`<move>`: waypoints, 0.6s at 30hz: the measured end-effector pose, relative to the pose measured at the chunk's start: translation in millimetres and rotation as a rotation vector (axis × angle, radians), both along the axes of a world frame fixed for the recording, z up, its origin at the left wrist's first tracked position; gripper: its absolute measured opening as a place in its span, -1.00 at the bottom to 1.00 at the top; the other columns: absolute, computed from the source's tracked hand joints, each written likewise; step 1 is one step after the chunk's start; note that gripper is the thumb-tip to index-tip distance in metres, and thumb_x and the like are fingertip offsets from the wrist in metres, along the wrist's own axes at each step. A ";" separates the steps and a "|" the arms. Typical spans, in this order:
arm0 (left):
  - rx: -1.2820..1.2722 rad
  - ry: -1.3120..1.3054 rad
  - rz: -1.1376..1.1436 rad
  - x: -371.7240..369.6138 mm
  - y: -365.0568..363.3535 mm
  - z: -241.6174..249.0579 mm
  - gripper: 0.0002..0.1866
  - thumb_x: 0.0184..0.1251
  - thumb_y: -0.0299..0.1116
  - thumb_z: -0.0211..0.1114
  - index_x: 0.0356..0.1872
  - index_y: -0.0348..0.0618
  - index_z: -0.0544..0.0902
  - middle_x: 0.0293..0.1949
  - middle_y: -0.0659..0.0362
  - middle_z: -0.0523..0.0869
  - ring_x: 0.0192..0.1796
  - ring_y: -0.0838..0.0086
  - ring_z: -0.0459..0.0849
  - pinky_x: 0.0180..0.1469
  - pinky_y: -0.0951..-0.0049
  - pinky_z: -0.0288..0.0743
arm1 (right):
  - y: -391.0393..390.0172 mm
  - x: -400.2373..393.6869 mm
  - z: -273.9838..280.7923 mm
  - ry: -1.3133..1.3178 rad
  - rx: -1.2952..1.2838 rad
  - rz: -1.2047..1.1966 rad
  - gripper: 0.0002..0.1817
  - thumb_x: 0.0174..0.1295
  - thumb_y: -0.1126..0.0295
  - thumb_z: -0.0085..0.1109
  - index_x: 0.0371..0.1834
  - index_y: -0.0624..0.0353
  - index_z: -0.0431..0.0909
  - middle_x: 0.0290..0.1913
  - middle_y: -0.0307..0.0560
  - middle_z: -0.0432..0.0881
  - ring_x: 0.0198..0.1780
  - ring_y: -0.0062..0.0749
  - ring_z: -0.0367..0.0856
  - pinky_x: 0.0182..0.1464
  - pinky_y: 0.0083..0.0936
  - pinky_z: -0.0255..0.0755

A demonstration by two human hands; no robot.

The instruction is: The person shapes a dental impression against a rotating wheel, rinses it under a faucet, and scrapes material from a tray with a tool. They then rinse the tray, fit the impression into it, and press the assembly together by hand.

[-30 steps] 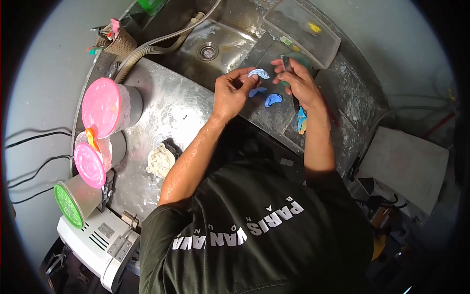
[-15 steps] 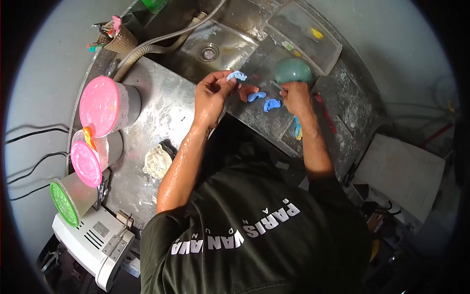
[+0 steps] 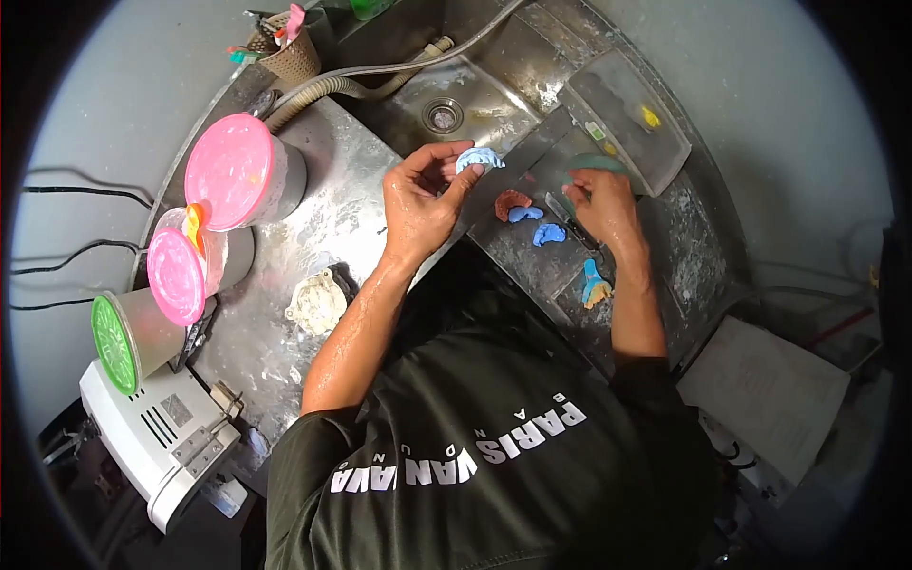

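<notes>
With twelve at the top of the view, this person's left hand (image 3: 418, 214) has its fingers clamped on the light-blue piece (image 3: 483, 160), raised above the worktop (image 3: 366, 180) near the sink (image 3: 484, 87), whose drain sits towards eleven o'clock from it.

From where I stand, the right hand (image 3: 605, 211) has its fingers curled at the green bowl (image 3: 597, 164) at twelve; whether they grip it, I can't tell. The knife-like tool (image 3: 570, 223) lies just beside that hand, at eight. At six from the hand is the blue-and-yellow piece (image 3: 595, 285), and towards one, the clear tray (image 3: 632, 119).

Towards five o'clock from the held piece lie the red-brown piece (image 3: 513, 199), a blue piece (image 3: 524, 215) right by it, and a second blue piece (image 3: 549, 234) slightly farther along. The cream lump (image 3: 317, 302) rests at eight from the left hand; two pink-lidded tubs (image 3: 230, 171) stand about nine.
</notes>
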State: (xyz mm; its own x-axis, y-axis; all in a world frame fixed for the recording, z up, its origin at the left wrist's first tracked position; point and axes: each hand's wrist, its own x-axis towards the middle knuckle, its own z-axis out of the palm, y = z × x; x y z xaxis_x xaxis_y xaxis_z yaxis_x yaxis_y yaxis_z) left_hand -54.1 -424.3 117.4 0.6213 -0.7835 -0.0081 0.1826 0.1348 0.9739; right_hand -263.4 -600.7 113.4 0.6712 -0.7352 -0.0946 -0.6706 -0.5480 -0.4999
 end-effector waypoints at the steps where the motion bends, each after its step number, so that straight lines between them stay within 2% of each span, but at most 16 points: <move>1: 0.009 0.006 -0.001 1.4 0.5 2.0 -0.74 0.37 -0.59 0.46 0.04 -0.42 0.71 -0.17 0.11 0.85 -0.11 0.59 0.77 -0.01 0.56 0.63 | -2.0 4.9 4.8 -0.043 -0.004 0.014 -0.71 0.23 0.47 0.42 -0.01 0.37 0.75 -0.10 0.23 0.80 -0.09 0.03 0.83 0.00 -0.28 0.68; 2: 0.017 0.011 -0.002 3.0 1.0 3.9 -0.73 0.37 -0.59 0.46 0.05 -0.43 0.71 -0.18 0.11 0.85 -0.12 0.59 0.78 -0.02 0.57 0.63 | -3.4 10.1 9.6 -0.088 -0.008 0.029 -0.72 0.24 0.47 0.42 -0.01 0.36 0.75 -0.10 0.22 0.81 -0.09 -0.01 0.84 0.00 -0.31 0.68; 5: 0.031 0.024 0.002 5.3 1.6 11.0 -0.72 0.38 -0.57 0.46 0.06 -0.44 0.72 -0.20 0.10 0.84 -0.16 0.58 0.78 -0.06 0.58 0.64 | 3.9 29.9 25.5 -0.275 0.214 0.039 -0.75 0.35 0.53 0.38 0.05 0.38 0.74 -0.08 0.07 0.83 -0.06 -0.38 0.83 0.01 -0.49 0.67; 8: 0.025 0.027 0.005 6.4 1.4 12.6 -0.72 0.39 -0.56 0.45 0.07 -0.45 0.72 -0.22 0.09 0.84 -0.19 0.56 0.79 -0.10 0.58 0.65 | 16.2 46.1 25.2 -0.557 0.350 0.094 -0.75 0.33 0.47 0.42 0.03 0.32 0.76 -0.15 -0.02 0.84 -0.09 -0.48 0.81 -0.02 -0.48 0.69; 9: 0.021 0.027 0.004 6.9 1.4 12.6 -0.72 0.39 -0.56 0.45 0.07 -0.45 0.72 -0.23 0.09 0.84 -0.20 0.56 0.79 -0.11 0.58 0.65 | 19.4 50.5 25.0 -0.624 0.417 0.133 -0.72 0.35 0.49 0.41 0.09 0.32 0.74 -0.13 -0.04 0.82 -0.10 -0.49 0.78 -0.15 -0.48 0.71; 12: 0.048 0.069 -0.003 9.0 0.7 14.7 -0.74 0.41 -0.54 0.44 0.05 -0.46 0.72 -0.25 0.09 0.84 -0.22 0.56 0.80 -0.14 0.57 0.67 | 35.7 63.3 37.1 -0.747 0.635 0.148 -0.68 0.36 0.52 0.40 0.15 0.34 0.71 -0.08 -0.01 0.78 -0.11 -0.49 0.78 -0.32 -0.55 0.68; 13: 0.043 0.088 -0.011 10.2 0.4 15.7 -0.75 0.41 -0.54 0.44 0.03 -0.46 0.72 -0.26 0.08 0.84 -0.23 0.55 0.81 -0.15 0.57 0.67 | 40.3 67.9 38.4 -0.778 0.566 0.218 -0.66 0.37 0.55 0.37 0.19 0.36 0.68 -0.05 0.01 0.75 -0.18 -0.53 0.74 -0.47 -0.63 0.60; 18: 0.053 0.136 -0.031 15.7 0.3 15.6 -0.81 0.41 -0.55 0.42 -0.04 -0.44 0.73 -0.29 0.07 0.84 -0.28 0.51 0.83 -0.21 0.55 0.68 | 45.2 79.2 35.7 -0.757 0.632 0.174 -0.70 0.38 0.57 0.35 0.16 0.36 0.69 -0.11 -0.03 0.76 -0.33 -0.62 0.66 -0.56 -0.61 0.52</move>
State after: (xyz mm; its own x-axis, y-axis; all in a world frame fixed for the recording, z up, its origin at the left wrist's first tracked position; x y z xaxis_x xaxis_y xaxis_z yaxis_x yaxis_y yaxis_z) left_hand -38.4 -423.9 133.0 0.5872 -0.7986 -0.1323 0.3165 0.0761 0.9455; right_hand -184.2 -555.5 149.1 0.8098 -0.5834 0.0624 0.0088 -0.0942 -0.9955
